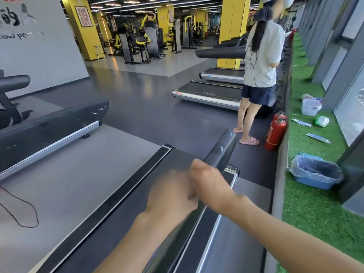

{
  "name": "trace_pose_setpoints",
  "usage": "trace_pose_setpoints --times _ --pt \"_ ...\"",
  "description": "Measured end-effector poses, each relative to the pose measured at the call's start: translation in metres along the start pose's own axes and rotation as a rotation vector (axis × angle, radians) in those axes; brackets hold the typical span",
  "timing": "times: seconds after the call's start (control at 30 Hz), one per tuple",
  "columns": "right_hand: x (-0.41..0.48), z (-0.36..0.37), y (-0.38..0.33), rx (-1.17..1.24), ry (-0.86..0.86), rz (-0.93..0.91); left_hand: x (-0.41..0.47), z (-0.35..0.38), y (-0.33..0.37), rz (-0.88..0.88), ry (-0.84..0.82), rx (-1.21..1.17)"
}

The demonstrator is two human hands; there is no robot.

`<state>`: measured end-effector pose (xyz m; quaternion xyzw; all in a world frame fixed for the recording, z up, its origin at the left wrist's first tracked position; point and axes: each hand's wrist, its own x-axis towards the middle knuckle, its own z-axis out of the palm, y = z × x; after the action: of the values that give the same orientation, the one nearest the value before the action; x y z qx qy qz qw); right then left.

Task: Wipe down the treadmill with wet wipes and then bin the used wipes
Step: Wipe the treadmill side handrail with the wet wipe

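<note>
I look down at the rear end of a treadmill with a dark belt (126,209) and a dark grey side rail (221,149) trimmed in silver. My left hand (171,196) and my right hand (209,187) meet over that rail, touching each other. Both are motion-blurred with bent fingers. No wipe shows clearly between them. A blue bin (317,173) with a clear liner stands on the green turf to the right, about an arm's length beyond my right hand.
Two red fire extinguishers (275,133) stand by the turf edge. A person (260,62) in pink slippers stands beside another treadmill (206,94). A green-white pack (321,121), a plastic bag (311,106) and tubes lie on the turf. A further treadmill (49,127) is left.
</note>
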<state>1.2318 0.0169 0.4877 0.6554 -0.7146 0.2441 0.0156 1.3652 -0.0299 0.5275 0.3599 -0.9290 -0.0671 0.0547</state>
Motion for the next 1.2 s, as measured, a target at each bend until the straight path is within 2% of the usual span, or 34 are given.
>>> trace_pose_setpoints --times 0.03,0.1,0.2,0.23,0.33,0.4,0.53,0.57,0.7,0.73,0.8,0.87,0.97,1.03,1.07,1.17,1.2 --pt "-0.004 0.000 -0.001 0.043 -0.054 -0.080 0.002 0.000 0.000 -0.007 0.000 -0.010" --pt "0.001 -0.003 0.022 0.039 -0.106 -0.046 0.006 0.001 0.001 -0.007 -0.011 -0.030" --pt "0.017 0.001 0.070 -0.061 0.073 0.214 0.011 0.006 0.006 0.004 -0.017 -0.065" --pt "0.016 0.002 0.066 -0.053 0.094 0.228 0.013 0.007 0.009 0.002 -0.005 -0.064" --pt "-0.006 0.002 0.033 0.060 0.035 -0.014 0.022 0.008 0.018 -0.012 0.029 -0.066" --pt "-0.011 -0.005 0.041 0.111 0.005 -0.065 0.027 0.007 0.021 -0.025 0.034 -0.041" --pt "0.005 -0.001 0.090 0.087 0.273 0.266 0.029 0.007 0.023 -0.048 0.016 -0.003" --pt "0.002 0.002 0.084 0.084 0.277 0.259 0.030 0.007 0.024 -0.053 0.018 0.006" --pt "-0.024 0.004 0.057 0.160 0.081 -0.024 0.034 0.006 0.028 -0.056 0.006 0.056" --pt "-0.019 0.000 0.067 0.157 0.072 -0.026 0.035 0.006 0.028 -0.061 0.001 0.059" --pt "0.002 -0.002 0.094 0.118 0.195 0.125 0.036 0.006 0.029 -0.067 -0.001 0.062" --pt "0.016 -0.003 0.095 0.073 0.209 0.220 0.036 0.008 0.030 -0.067 0.015 0.069" --pt "0.007 0.000 0.055 0.082 0.045 -0.037 0.036 0.012 0.030 -0.070 0.060 0.084" --pt "0.002 -0.009 0.052 0.148 0.019 -0.135 0.037 0.013 0.030 -0.072 0.069 0.092" --pt "0.007 -0.013 0.061 0.129 0.049 -0.100 0.036 0.013 0.030 -0.070 0.064 0.098" --pt "0.022 -0.013 0.095 0.065 0.138 0.173 0.036 0.013 0.030 -0.070 0.060 0.098" --pt "0.022 -0.012 0.090 0.051 0.158 0.197 0.036 0.013 0.030 -0.072 0.061 0.101"
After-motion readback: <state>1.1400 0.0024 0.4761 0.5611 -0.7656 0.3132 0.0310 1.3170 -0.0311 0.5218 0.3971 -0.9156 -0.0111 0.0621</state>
